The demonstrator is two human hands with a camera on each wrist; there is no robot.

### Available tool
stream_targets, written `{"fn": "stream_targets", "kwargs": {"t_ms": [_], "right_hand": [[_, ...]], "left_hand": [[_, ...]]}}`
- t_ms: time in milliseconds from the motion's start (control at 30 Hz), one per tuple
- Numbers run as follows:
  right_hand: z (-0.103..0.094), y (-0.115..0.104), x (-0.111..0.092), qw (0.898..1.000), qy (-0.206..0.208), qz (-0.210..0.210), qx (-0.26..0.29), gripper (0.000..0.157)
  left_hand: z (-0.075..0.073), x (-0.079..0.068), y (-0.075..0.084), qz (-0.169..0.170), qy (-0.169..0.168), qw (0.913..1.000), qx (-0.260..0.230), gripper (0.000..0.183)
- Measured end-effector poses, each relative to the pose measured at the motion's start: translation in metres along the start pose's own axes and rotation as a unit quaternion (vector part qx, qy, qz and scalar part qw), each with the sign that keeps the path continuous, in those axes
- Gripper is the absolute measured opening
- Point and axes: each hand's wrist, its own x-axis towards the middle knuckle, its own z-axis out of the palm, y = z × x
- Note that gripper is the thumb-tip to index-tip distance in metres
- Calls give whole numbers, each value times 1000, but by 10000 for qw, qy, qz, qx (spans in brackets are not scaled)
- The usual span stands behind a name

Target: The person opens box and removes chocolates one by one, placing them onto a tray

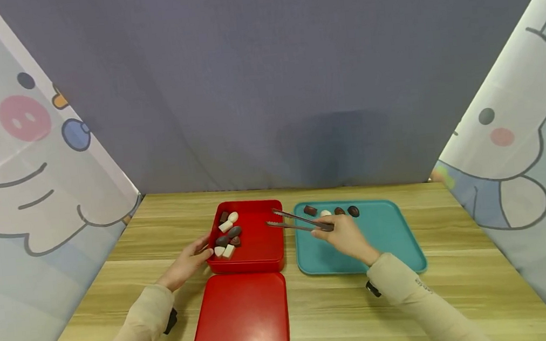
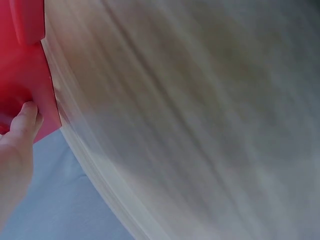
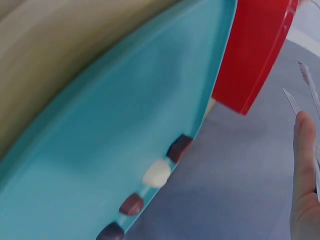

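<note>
My right hand holds metal tongs near their joined end. The tongs' toothed tips are spread apart above the right part of the red box, with nothing between them. At the box's left front corner, my left hand grips the wall; its thumb presses the red side in the left wrist view. Brown and white chocolates are gathered along the left side of the box. Toward the back edge of the blue tray, several more chocolates lie in a row.
A flat red lid lies directly in front of the box. Both stand on a wood-grain table. A grey curtain hangs behind it, with cartoon-printed panels at either side.
</note>
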Motion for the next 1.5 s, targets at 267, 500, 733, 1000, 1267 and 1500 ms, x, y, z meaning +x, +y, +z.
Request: {"fn": "stream_targets", "kwargs": {"t_ms": [267,500,733,1000,1267,1500], "right_hand": [[22,-13,2,9990,-331,-294,14,31],[39,-21,6,9958,-649,-639,-82,28],[56,-36,11,9909,-926,-909,-368,31],[72,-52,18,9847,-1045,-1155,-784,30],[83,-59,22,9827,-1144,-1165,-876,28],[85,-58,25,9816,-1109,-1246,-926,27]], "left_hand": [[0,-2,1,-3,12,10000,90,58],[0,-1,-1,-20,2,10000,-64,59],[0,-1,-1,71,-34,10000,-36,57],[0,-4,0,86,40,9999,42,58],[0,-6,4,85,8,10000,-25,58],[1,-5,5,96,-65,9999,-100,57]]}}
